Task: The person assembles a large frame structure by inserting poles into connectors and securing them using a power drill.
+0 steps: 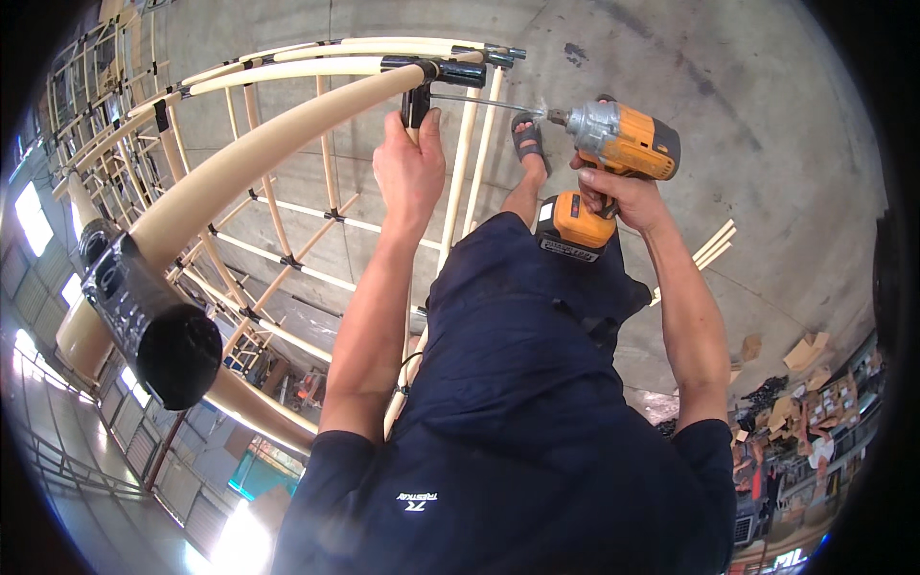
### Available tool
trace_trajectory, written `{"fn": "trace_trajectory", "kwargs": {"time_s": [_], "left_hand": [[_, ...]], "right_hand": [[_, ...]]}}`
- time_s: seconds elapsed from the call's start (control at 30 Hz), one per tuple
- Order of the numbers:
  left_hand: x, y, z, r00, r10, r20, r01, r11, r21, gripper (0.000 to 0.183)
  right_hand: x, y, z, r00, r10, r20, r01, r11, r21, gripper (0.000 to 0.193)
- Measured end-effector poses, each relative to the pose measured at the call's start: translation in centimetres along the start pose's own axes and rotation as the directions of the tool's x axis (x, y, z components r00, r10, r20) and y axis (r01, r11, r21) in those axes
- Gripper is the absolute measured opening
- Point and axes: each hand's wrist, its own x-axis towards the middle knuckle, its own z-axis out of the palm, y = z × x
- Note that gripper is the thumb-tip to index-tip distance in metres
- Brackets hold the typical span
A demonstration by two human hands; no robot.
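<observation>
My right hand (621,199) is wrapped round the grip of an orange and grey cordless impact driver (628,144) with an orange battery at its base. Its long thin bit (484,102) points left, and the tip reaches a black pipe joint (416,103). I cannot tell whether the tip sits in a screw. Just under that joint, my left hand (410,177) is closed around a cream pipe (413,135). Thicker cream pipes, including a long curved one (278,153), meet near the joint in a large frame.
A black open-ended joint (158,326) juts out close on the left. Crossing cream pipes (326,211) form a lattice beyond. Loose pipes (714,244) lie on the concrete floor at right. Cardboard boxes (807,351) and people among clutter are at lower right. My sandalled foot (529,139) is ahead.
</observation>
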Motion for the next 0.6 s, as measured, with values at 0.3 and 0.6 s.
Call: {"fn": "trace_trajectory", "kwargs": {"time_s": [0.3, 0.6], "left_hand": [[-0.1, 0.2, 0.1, 0.997, -0.046, 0.057, 0.045, 0.999, 0.017, 0.038], [0.0, 0.8, 0.0, 0.998, -0.055, 0.034, 0.054, 0.998, 0.024, 0.037]], "right_hand": [[0.4, 1.4, -0.7, 1.000, -0.021, 0.011, 0.020, 0.998, 0.057, 0.020], [0.7, 1.2, -1.0, 1.000, 0.000, -0.024, 0.000, 1.000, -0.016, 0.020]]}}
